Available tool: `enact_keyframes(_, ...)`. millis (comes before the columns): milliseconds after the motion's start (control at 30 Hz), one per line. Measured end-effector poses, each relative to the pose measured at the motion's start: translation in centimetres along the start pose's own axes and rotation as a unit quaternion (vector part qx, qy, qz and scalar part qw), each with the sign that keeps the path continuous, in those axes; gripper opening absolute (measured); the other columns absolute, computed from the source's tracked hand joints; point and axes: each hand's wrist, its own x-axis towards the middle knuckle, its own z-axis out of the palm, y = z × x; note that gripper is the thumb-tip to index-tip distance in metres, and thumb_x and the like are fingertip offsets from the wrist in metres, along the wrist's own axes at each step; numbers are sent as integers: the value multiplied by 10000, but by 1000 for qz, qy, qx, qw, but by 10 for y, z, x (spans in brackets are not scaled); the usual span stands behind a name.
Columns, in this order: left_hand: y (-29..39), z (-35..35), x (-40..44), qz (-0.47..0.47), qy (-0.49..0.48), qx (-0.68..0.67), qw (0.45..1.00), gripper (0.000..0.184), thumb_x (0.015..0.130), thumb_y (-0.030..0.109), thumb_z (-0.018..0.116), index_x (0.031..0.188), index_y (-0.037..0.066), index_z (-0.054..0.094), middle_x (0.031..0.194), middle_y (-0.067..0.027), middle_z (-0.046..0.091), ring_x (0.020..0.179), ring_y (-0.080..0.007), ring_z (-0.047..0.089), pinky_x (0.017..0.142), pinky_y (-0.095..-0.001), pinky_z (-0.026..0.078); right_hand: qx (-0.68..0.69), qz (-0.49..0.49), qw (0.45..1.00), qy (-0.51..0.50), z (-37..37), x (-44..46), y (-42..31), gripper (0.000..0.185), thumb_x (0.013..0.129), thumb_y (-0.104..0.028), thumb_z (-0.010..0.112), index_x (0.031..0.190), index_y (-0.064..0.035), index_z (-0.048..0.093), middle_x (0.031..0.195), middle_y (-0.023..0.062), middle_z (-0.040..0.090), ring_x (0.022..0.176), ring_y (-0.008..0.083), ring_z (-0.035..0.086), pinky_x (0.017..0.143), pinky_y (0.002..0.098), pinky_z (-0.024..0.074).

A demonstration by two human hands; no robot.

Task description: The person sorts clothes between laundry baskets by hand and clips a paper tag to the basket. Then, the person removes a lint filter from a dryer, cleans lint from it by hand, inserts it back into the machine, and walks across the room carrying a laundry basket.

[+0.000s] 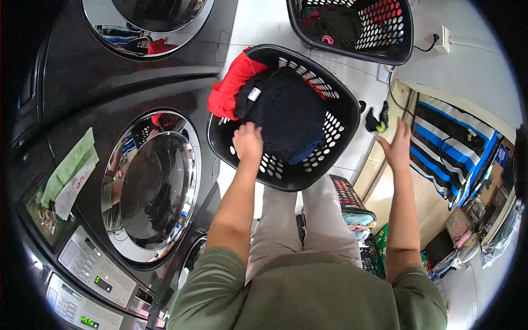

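Observation:
My left hand [248,142] reaches into a black plastic laundry basket [324,170] with round holes. Its fingers are curled at the edge of a black garment [291,104] that lies in a heap and bears a white label. A red garment [234,85] hangs over the basket's left rim, and a bit of dark blue cloth shows at the bottom. Away from the basket on the right, my right hand [397,147] is held in the air, fingers apart and holding nothing. Past its fingertips, small black socks [378,118] with a yellow-green patch lie at the tiled floor's edge.
Dark front-loading machines with round glass doors [157,192] stand on the left, papers [71,173] on one. Another black basket [407,38] holds dark clothes at the top. A striped blue, black and white cloth [448,146] is on the right. A cable runs from a wall socket [442,39].

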Motion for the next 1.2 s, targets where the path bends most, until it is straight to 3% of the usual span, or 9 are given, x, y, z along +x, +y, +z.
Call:
enact_keyframes(200, 111, -130, -135, 338, -321, -327, 822, 170, 787, 158, 682, 882, 40, 605, 879, -134, 541, 932, -335, 539, 806, -416, 458, 159, -446, 855, -211, -81, -14, -158, 590, 641, -90, 725, 1208, -158, 578, 1303, 162, 517, 1323, 307, 412, 1125, 546, 264)
enact_keyframes(400, 124, -201, -160, 339, -155, -453, 810, 746, 629, 333, 834, 1210, 11, 492, 1048, -152, 543, 988, -301, 563, 842, -405, 459, 434, -372, 816, -87, -176, -45, -157, 306, 626, -162, 691, 890, -9, 670, 699, 108, 548, 732, 289, 601, 754, 453, 516)
enact_keyframes(533, 129, -199, -182, 304, -241, -305, 870, 422, 714, 179, 721, 1092, 27, 611, 994, -148, 606, 981, -326, 582, 884, -403, 457, 529, -285, 784, 155, -243, -39, -145, 215, 683, -114, 697, 858, -4, 637, 719, 81, 541, 691, 242, 532, 643, 353, 462)
enact_keyframes(633, 125, -249, -135, 276, 19, -346, 897, 353, 667, -84, 571, 1003, 7, 629, 995, -165, 559, 978, -351, 586, 880, -400, 469, 473, -209, 836, 185, -287, -51, -132, 160, 738, -118, 704, 838, -27, 620, 746, 90, 569, 699, 228, 515, 634, 348, 436)
enact_keyframes(800, 146, -347, -114, 209, -1, -783, 586, 117, 843, 64, 584, 939, -2, 569, 962, -166, 635, 939, -265, 620, 844, -368, 482, 393, -294, 868, -71, -345, -39, -123, 163, 657, -59, 755, 770, 4, 656, 610, 63, 513, 568, 193, 451, 555, 321, 355)
enact_keyframes(933, 171, -410, -105, 417, -138, -90, 894, 363, 700, 277, 767, 978, 90, 626, 866, -147, 669, 850, -324, 646, 709, -430, 510, 687, -22, 696, 206, -396, -16, -117, 161, 911, -170, 571, 929, -10, 564, 1281, 260, 482, 1179, 426, 488, 972, 574, 415)
enact_keyframes(1000, 168, -419, -97, 341, -27, 22, 939, 436, 588, 81, 760, 998, 16, 624, 961, -181, 643, 898, -335, 638, 770, -400, 511, 572, -323, 733, 180, -417, -7, -120, 253, 934, -233, 542, 1118, -74, 612, 1404, 336, 363, 1274, 497, 412, 1018, 547, 426)
enact_keyframes(1133, 182, -509, -118, 253, 90, -651, 710, 400, 655, 34, 780, 1002, -30, 592, 922, -134, 664, 917, -186, 637, 819, -326, 516, 615, -319, 712, 113, -470, -3, -121, 372, 908, -310, 602, 1168, -45, 605, 1329, 306, 399, 1127, 371, 532, 900, 432, 511)
enact_keyframes(1200, 189, -515, -116, 247, 83, -320, 911, 431, 653, 152, 821, 973, -39, 604, 906, -156, 670, 922, -237, 648, 834, -341, 512, 573, -273, 766, 104, -476, 2, -128, 339, 924, -246, 591, 1172, -15, 588, 1179, 176, 533, 1002, 198, 558, 844, 298, 484)
